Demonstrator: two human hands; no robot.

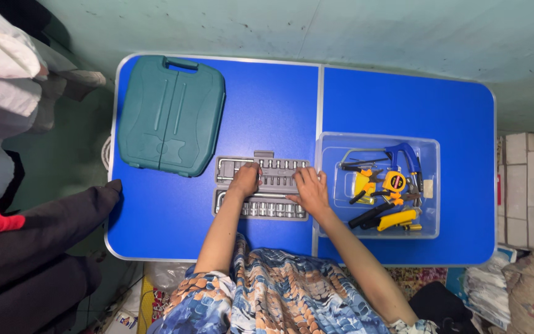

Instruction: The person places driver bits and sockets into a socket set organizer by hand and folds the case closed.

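Observation:
An open grey socket set tray [261, 167] lies in the middle of the blue folding table [279, 105], with rows of metal sockets along its near and far edges. My left hand [245, 180] rests on the tray's middle left, fingers curled over the pieces there; whether it grips one is hidden. My right hand [309, 190] lies flat on the tray's right end, fingers spread toward the far row.
A closed teal plastic tool case [171, 114] lies at the table's far left. A clear plastic bin [429, 185] on the right holds a blue hacksaw, yellow tape measure, pliers and other hand tools. Dark cloth and clothing hang at the left; boxes and papers stand at the right.

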